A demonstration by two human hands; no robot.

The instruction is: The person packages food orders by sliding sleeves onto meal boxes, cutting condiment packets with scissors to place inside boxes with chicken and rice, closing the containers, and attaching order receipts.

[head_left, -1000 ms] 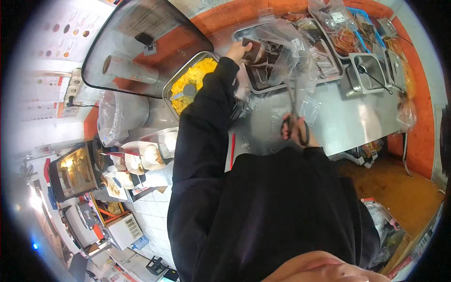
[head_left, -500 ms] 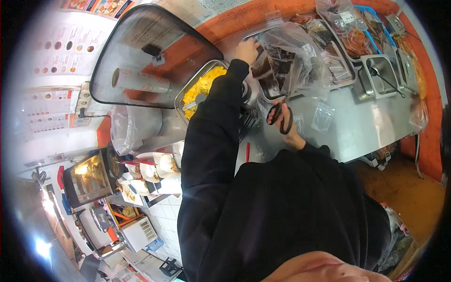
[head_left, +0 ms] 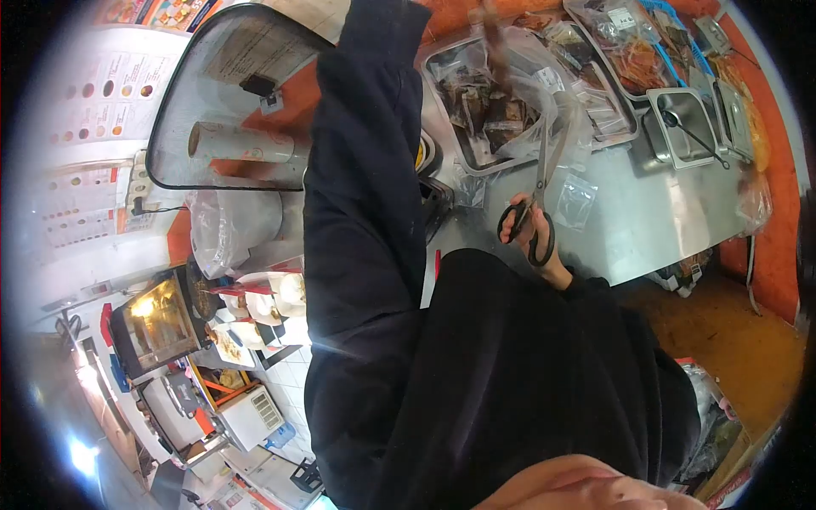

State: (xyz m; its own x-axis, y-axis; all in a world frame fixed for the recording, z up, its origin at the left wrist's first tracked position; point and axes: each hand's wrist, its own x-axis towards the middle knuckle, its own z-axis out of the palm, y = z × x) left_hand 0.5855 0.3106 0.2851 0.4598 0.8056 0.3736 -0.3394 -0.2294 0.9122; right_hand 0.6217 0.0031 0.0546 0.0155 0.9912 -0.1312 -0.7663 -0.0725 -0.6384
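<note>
- Scissors (head_left: 540, 184), black-looped, metal blades parted, gripped in our right hand (head_left: 535, 234) at the steel tray (head_left: 447, 119).
- Left hand: out of view; its fingers we cannot tell.
- Plastic bag (head_left: 557, 104): clear, crinkled; white label (head_left: 550, 78) illegible.

tray (head_left: 445, 115) on worktop (head_left: 646, 221) | packets (head_left: 501, 123) in tray | scissors (head_left: 539, 189) over worktop, left of bag (head_left: 578, 202) | pan (head_left: 678, 149) right of tray

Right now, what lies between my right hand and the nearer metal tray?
Black-handled scissors, blades spread, over the steel counter; the head view shows it.
</note>
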